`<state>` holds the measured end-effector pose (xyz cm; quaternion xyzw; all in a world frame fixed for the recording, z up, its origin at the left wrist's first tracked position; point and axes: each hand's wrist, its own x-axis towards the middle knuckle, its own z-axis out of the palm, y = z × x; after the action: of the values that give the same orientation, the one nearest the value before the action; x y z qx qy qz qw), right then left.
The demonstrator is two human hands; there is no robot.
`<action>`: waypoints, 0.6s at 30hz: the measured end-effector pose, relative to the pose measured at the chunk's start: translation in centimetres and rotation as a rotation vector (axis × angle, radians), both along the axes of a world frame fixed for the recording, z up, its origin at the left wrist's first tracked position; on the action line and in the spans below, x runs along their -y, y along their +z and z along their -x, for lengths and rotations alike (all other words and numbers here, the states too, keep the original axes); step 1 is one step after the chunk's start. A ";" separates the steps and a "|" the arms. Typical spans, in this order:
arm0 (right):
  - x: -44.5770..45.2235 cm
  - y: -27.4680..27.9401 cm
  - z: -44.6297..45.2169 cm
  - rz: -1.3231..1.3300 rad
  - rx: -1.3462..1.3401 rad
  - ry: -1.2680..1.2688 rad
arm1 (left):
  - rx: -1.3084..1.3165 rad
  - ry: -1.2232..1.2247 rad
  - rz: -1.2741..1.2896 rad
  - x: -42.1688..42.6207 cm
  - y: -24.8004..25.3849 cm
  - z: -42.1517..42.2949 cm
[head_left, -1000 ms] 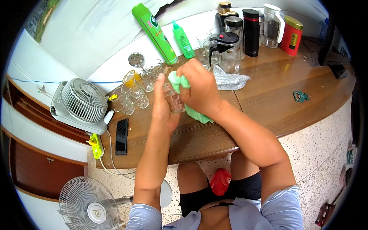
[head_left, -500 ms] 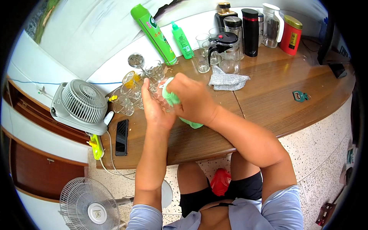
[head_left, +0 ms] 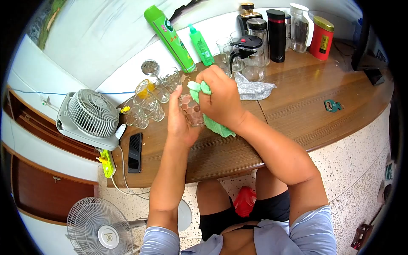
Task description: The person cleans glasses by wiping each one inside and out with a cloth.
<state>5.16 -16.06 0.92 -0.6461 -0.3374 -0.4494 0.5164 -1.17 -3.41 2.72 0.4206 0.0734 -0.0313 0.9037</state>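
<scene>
A clear glass with a honeycomb pattern (head_left: 191,111) is tilted in my left hand (head_left: 180,121), whose thumb lies along its near left side. My right hand (head_left: 222,95) is closed round a green cloth (head_left: 219,127). Part of the cloth sticks out above the fist at the glass's rim, and the rest hangs below against the glass's right side. Several clear glasses (head_left: 148,102) stand to the left of my hands. Behind my right hand lies a grey cloth (head_left: 256,88), next to a glass teapot with a black lid (head_left: 250,55).
A small fan (head_left: 94,111) and a black phone (head_left: 135,152) are at the left. Green bottles (head_left: 172,40), a black flask (head_left: 277,36), a white-handled jug (head_left: 301,29) and a red tin (head_left: 321,39) line the back. A bottle opener (head_left: 333,106) lies at the right.
From half a second ago, my right hand has moved up and right with the green cloth. My left hand and the glass have shifted slightly right, back near where they were one second ago.
</scene>
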 end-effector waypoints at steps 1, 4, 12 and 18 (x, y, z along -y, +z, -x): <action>0.0 -0.1 -0.1 -0.006 -0.023 0.000 | -0.005 -0.009 0.014 -0.1 -0.1 -0.1; -0.1 -0.1 0.0 -0.012 -0.061 0.018 | 0.004 0.023 0.013 -0.3 0.0 -0.1; -0.7 -0.8 0.6 0.009 -0.108 0.098 | 0.055 0.194 0.138 -0.7 0.0 -0.3; -0.9 -0.4 2.8 0.066 -0.108 0.173 | 0.166 0.246 0.103 -0.6 -0.3 -0.5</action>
<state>2.35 -15.14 0.48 -0.6546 -0.3779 -0.3564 0.5493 -0.63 -2.78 2.40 0.3629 0.0475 0.1108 0.9240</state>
